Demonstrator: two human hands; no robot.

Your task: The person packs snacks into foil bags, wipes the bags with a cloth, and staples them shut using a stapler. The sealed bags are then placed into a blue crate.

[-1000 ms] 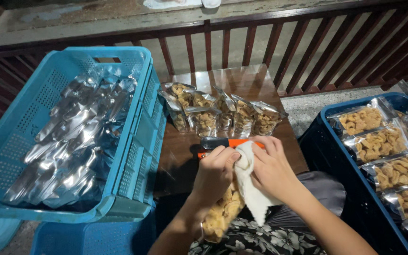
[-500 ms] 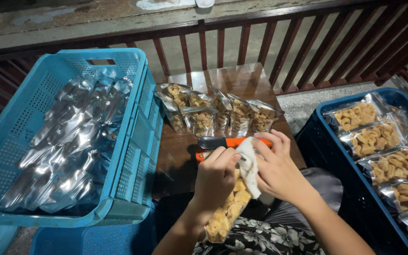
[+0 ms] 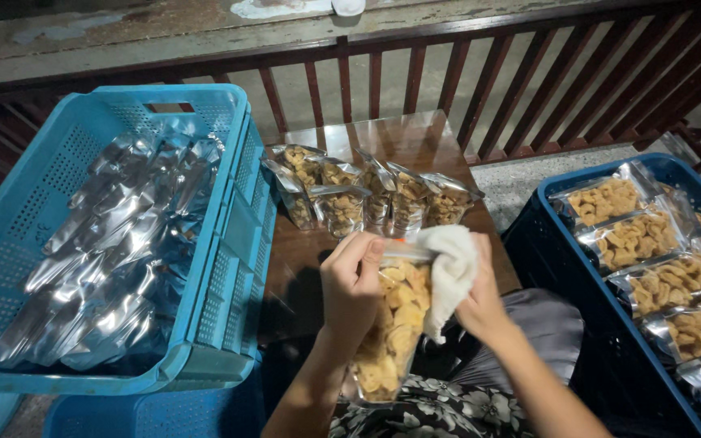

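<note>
I am now lifting the clear snack-filled pouch (image 3: 387, 332) higher, left hand (image 3: 352, 284) pinching its top, right hand (image 3: 480, 300) wiping with the white cloth (image 3: 450, 272).

I hold one clear snack bag (image 3: 389, 332) upright above my lap, just off the near edge of the small brown table (image 3: 415, 142). It is filled with pale yellow fried chips and tapers to a flat top. My left hand (image 3: 352, 284) pinches the bag at its top left. My right hand (image 3: 480, 304) presses a white cloth (image 3: 452, 272) against the bag's upper right side; the cloth is bunched and drapes over part of the top edge.
</note>
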